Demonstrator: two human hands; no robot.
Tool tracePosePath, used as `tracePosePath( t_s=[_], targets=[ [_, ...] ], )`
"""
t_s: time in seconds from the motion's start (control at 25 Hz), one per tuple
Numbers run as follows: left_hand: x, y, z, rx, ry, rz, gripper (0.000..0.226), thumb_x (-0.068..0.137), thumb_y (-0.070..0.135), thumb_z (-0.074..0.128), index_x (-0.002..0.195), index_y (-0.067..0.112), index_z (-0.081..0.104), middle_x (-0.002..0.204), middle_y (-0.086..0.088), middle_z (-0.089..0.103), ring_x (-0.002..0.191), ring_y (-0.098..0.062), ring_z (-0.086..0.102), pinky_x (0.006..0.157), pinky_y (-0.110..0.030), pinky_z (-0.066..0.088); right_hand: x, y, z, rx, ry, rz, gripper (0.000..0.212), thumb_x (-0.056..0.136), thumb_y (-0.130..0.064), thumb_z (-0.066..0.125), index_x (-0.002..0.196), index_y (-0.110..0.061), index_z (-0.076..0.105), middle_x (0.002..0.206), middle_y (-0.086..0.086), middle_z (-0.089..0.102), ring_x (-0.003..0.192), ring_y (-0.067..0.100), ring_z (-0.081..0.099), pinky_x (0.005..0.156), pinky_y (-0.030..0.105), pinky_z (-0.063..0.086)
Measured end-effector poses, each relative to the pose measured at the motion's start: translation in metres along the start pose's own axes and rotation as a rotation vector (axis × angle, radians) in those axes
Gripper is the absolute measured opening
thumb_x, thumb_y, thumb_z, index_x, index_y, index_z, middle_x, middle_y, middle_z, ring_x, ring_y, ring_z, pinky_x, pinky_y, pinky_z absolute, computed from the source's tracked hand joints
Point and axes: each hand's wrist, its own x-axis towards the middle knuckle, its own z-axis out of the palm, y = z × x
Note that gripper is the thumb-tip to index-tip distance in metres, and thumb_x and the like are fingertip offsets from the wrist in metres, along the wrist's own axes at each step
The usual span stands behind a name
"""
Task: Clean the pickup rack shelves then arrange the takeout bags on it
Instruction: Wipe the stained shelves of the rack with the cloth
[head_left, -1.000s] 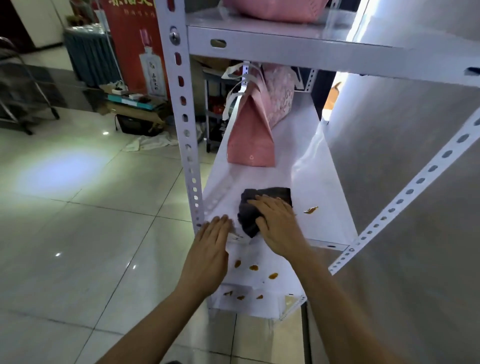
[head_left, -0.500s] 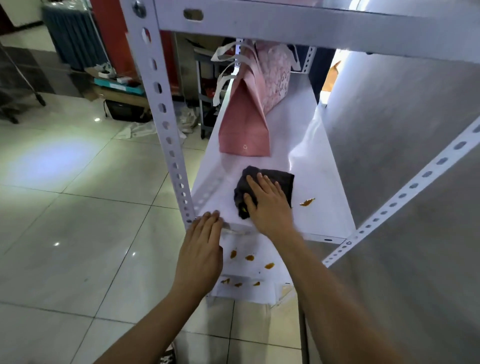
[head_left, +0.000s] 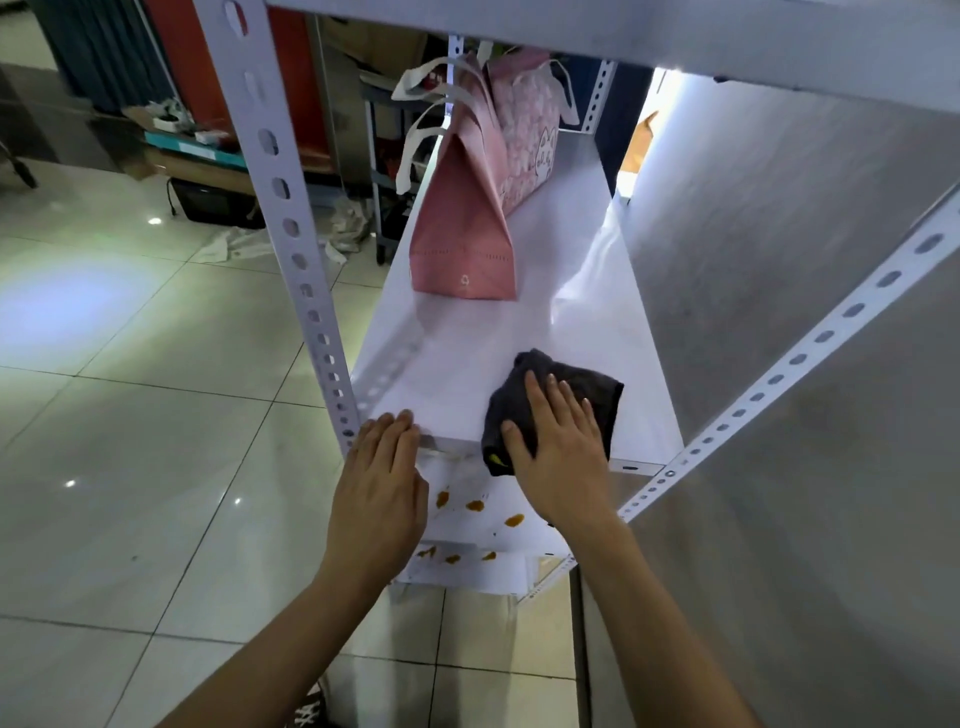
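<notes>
White shelf (head_left: 467, 358) carries 2 pink bags (head_left: 467, 228), dark cloth (head_left: 597, 395).

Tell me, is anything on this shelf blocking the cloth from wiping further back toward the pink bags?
Nothing visible does. The right hand presses the dark cloth flat near the shelf front, and bare white surface runs from it to the nearest pink bag, which stands upright further back.

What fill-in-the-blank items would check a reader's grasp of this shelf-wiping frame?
1. The right hand presses a dark ____ onto the shelf.
2. The left hand rests on the shelf's front ____.
3. The takeout bags are ____ in colour.
4. Orange stains mark the shelf ____ the one being wiped.

Missing words: cloth; edge; pink; below
</notes>
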Motion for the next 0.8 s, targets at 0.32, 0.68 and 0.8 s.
tracePosePath(
  t_s=[0.32, 0.68, 0.8],
  targets=[
    [0.000, -0.004, -0.005, -0.032, 0.010, 0.043, 0.043, 0.084, -0.002, 0.047, 0.126, 0.002, 0.059, 0.142, -0.016, 0.054, 0.133, -0.035, 0.048, 0.112, -0.050, 0.039, 0.099, 0.061, -0.033, -0.074, -0.106, 0.225, 0.072, 0.104, -0.052, 0.033, 0.163, -0.019, 0.007, 0.170, 0.007, 0.008, 0.157, 0.021, 0.006, 0.126, 0.041, -0.001],
    [-0.001, -0.004, -0.001, -0.065, 0.027, 0.040, 0.047, 0.080, -0.009, 0.049, 0.124, 0.003, 0.060, 0.142, -0.015, 0.054, 0.136, -0.034, 0.046, 0.114, -0.048, 0.035, 0.048, 0.040, -0.013, -0.046, -0.068, 0.161, 0.075, 0.100, -0.056, 0.028, 0.163, -0.018, 0.013, 0.170, 0.002, 0.012, 0.157, 0.017, 0.006, 0.127, 0.038, -0.002],
    [-0.003, -0.004, -0.003, -0.078, 0.031, 0.052, 0.048, 0.079, -0.009, 0.049, 0.125, 0.002, 0.059, 0.142, -0.017, 0.053, 0.136, -0.035, 0.045, 0.113, -0.050, 0.036, 0.091, 0.036, -0.026, -0.060, -0.126, 0.250, 0.074, 0.104, -0.054, 0.032, 0.162, -0.015, 0.010, 0.171, 0.005, 0.008, 0.157, 0.017, 0.003, 0.126, 0.040, -0.003]
  ],
)
